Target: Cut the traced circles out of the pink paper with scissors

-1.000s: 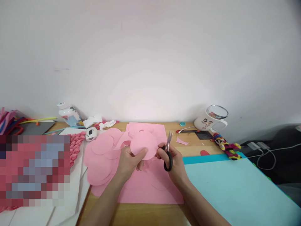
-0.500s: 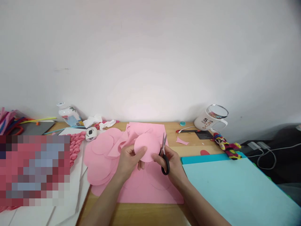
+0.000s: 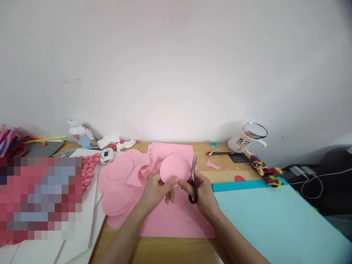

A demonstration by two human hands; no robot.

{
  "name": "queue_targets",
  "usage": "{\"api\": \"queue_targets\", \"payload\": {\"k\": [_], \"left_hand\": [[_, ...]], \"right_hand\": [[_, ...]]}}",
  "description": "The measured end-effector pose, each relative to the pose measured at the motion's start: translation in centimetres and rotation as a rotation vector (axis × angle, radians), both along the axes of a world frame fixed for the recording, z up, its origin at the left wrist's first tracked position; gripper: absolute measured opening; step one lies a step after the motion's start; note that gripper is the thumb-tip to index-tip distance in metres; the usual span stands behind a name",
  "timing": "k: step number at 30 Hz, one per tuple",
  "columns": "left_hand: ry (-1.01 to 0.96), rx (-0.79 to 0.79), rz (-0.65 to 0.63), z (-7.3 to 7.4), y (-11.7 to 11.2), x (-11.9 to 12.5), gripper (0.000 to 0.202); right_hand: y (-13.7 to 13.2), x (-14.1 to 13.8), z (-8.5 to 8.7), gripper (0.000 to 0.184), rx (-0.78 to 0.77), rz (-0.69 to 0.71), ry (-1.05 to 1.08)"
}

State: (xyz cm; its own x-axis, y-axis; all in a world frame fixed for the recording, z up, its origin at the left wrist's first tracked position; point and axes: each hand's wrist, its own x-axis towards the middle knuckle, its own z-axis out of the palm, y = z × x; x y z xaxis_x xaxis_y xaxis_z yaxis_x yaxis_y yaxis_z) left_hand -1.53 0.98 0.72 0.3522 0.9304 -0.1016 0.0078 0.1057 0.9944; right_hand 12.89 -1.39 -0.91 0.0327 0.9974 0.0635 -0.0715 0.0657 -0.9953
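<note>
My left hand (image 3: 158, 190) pinches the lower edge of a pink paper circle (image 3: 175, 168), held just above the desk. A loose pink offcut strip (image 3: 144, 170) hangs from it to the left. My right hand (image 3: 202, 192) grips black-handled scissors (image 3: 193, 179), whose blades point up along the circle's right edge. Under both hands lies a large pink paper sheet (image 3: 176, 220). Several cut pink circles (image 3: 118, 187) are stacked to the left of it.
A light blue sheet (image 3: 275, 223) covers the desk's right side. A white mug (image 3: 246, 141) stands at the back right beside a colourful toy (image 3: 264, 170). A small bottle (image 3: 79, 134), a white punch (image 3: 106, 156), pipe cleaners (image 3: 16, 141) and white sheets (image 3: 55, 249) sit at left.
The circle has turned and shifted right in my left hand. The scissors moved up along its right edge, and the offcut strip has grown and swung out to the left.
</note>
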Motion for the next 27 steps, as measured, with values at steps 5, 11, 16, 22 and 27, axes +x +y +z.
{"api": "queue_targets", "payload": {"k": [5, 11, 16, 22, 27], "left_hand": [[0.011, 0.059, 0.157, 0.3, -0.1, 0.0, 0.04], [-0.001, 0.114, 0.25, 0.5, 0.0, -0.2, 0.043], [0.004, 0.108, 0.229, 0.4, 0.0, -0.2, 0.042], [0.008, 0.121, 0.199, 0.0, -0.1, -0.1, 0.036], [0.012, 0.12, 0.191, 0.1, -0.2, 0.0, 0.035]], "right_hand": [[0.0, 0.1, 0.5, 0.026, 0.013, 0.094, -0.008], [-0.2, 0.0, 1.2, 0.026, -0.05, 0.211, 0.007], [-0.2, -0.1, 1.4, 0.028, -0.042, 0.213, -0.008], [-0.2, -0.2, 1.8, 0.031, -0.006, 0.2, -0.051], [-0.2, -0.2, 1.7, 0.032, 0.013, 0.187, -0.06]]}}
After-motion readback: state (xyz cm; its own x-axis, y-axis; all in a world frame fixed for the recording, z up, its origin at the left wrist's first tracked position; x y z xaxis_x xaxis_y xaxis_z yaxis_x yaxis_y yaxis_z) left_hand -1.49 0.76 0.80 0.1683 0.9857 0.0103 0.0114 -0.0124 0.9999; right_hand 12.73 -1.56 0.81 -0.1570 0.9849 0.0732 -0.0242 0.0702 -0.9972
